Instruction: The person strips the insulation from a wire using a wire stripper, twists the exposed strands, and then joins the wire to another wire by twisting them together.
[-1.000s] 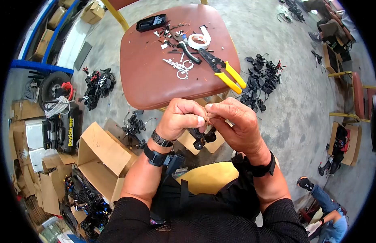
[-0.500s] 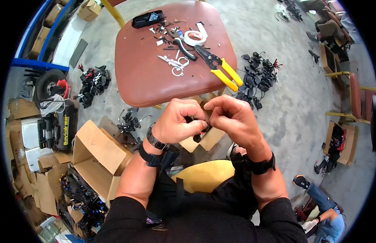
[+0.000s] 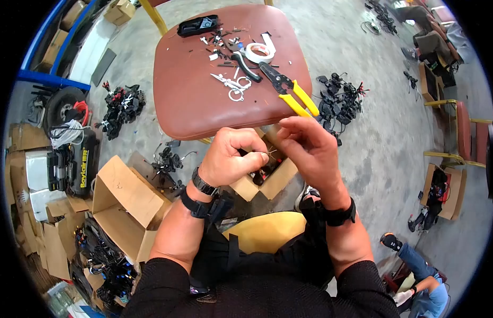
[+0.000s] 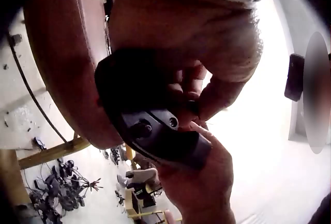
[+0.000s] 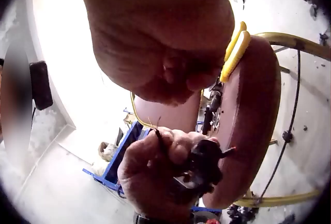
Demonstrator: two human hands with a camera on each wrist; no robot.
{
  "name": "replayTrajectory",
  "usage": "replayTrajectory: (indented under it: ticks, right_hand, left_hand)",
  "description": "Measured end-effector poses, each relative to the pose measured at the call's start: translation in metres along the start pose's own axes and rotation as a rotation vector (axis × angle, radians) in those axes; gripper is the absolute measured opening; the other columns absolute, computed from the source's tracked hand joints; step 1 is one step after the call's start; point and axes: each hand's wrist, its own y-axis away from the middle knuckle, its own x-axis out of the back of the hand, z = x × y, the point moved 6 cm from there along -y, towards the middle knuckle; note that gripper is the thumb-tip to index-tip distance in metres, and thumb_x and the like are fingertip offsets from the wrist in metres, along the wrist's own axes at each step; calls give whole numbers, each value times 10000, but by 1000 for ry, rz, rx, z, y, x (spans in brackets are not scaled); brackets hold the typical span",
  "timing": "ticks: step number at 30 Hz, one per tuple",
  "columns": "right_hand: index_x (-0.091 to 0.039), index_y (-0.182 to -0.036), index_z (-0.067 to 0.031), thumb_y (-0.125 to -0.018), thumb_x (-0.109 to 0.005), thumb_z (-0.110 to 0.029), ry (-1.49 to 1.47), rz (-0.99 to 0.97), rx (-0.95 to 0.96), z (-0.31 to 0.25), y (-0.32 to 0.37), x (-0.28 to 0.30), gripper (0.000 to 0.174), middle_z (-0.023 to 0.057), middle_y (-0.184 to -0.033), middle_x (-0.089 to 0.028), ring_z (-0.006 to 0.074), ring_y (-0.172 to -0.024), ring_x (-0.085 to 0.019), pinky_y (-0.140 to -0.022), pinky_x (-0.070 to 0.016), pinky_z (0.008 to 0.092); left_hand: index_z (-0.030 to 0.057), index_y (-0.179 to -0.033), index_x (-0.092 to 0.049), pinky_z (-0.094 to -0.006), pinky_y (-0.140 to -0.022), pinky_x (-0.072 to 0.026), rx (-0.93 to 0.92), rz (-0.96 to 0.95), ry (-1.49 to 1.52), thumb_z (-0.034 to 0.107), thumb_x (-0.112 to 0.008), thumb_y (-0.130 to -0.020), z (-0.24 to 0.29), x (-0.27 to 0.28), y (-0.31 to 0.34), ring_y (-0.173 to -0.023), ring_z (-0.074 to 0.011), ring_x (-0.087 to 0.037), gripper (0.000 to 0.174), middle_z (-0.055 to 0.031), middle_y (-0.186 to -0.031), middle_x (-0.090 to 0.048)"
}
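The left hand (image 3: 233, 156) pinches a thin wire (image 3: 271, 152) between thumb and curled forefinger; in the right wrist view frayed strands of the wire (image 5: 158, 125) stick up past the thumb. A black part (image 5: 207, 164) hangs in that same hand (image 5: 150, 177). Just to the right is the right hand (image 3: 312, 153), its fingers bent loosely and apart from the strands, holding nothing visible. In the left wrist view a black device (image 4: 165, 136) covers much of the left hand's fingers.
Beyond the hands stands a red-brown chair seat (image 3: 188, 100) with yellow-handled pliers (image 3: 297, 98), scissors (image 3: 236, 87), a tape roll (image 3: 259, 52) and scraps. Below the hands sits an open carton (image 3: 281, 180); a larger carton (image 3: 127, 185) is at left. Black cable piles (image 3: 339, 103) lie on the floor.
The right hand has let go of the wire and moved slightly up and away from the left hand, its fingers loosening. The left hand keeps its pinch.
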Motion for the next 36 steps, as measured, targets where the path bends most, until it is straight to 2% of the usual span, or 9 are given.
replayTrajectory:
  ticks: [5,12,15,18,25,28,29,32,36]
  right_hand:
    - [-649,-1194,0,-828,-682,159,231,-52,321,-30,7,-10,400,75,-995,-674,127,-860,-633,-732,-519,254]
    - [-695,-1099,-7,-789,-719,106,306,-38,424,-39,7,-17,331,130,-920,-694,283,-766,-664,-693,-546,351]
    - [-666,-1123,4,-786,-710,164,372,-111,509,-44,5,-17,375,96,-873,-673,184,-753,-651,-653,-543,291]
    - [-659,-1156,-1,-797,-708,159,369,-131,507,-43,5,-16,396,82,-856,-673,159,-757,-639,-658,-529,279]
    - [-522,-1347,8,-854,-672,73,-54,-229,-197,-17,8,-6,519,53,-861,-668,98,-778,-634,-687,-521,263]
    - [-474,-1385,32,-863,-672,53,-200,-305,-416,1,3,-2,559,56,-874,-656,110,-795,-633,-712,-521,257]
    - [-475,-1387,30,-867,-671,51,-223,-303,-427,4,2,-1,556,55,-881,-657,110,-801,-633,-717,-522,258]
    - [-486,-1394,13,-892,-668,36,-230,-278,-440,5,0,-3,535,44,-917,-659,97,-833,-627,-748,-522,256]
    - [-517,-1375,12,-913,-665,30,-143,-133,-221,2,0,2,485,28,-944,-653,85,-852,-608,-775,-508,239]
  left_hand:
    - [-49,-802,-682,-304,-690,-511,153,31,437,18,-668,-806,-17,2,3,-717,-187,-631,70,-125,-780,-684]
    - [-41,-853,-712,-285,-670,-526,240,-18,767,80,-692,-855,-24,-14,3,-684,-158,-655,122,-108,-790,-714]
    - [-39,-849,-709,-286,-666,-526,260,-42,809,70,-688,-856,-26,-17,3,-681,-160,-654,111,-110,-790,-712]
    - [-38,-854,-709,-283,-656,-524,250,-59,804,56,-683,-855,-28,-19,2,-676,-152,-648,98,-101,-782,-708]
    - [-32,-810,-703,-285,-635,-484,79,-150,280,58,-709,-781,-9,-13,-2,-693,-152,-624,95,-80,-763,-686]
    - [6,-777,-685,-317,-617,-473,-156,-117,-115,42,-710,-761,9,-13,-4,-660,-195,-608,47,-84,-713,-653]
    - [12,-767,-680,-326,-615,-473,-233,-101,-254,39,-710,-758,15,-12,-5,-653,-207,-603,41,-86,-702,-645]
    - [14,-752,-665,-340,-613,-469,-171,-37,-189,37,-712,-756,12,-8,-5,-647,-221,-591,53,-80,-688,-627]
    - [4,-758,-670,-326,-619,-472,-54,-5,-67,37,-716,-763,4,-1,-3,-667,-190,-599,57,-69,-702,-635]
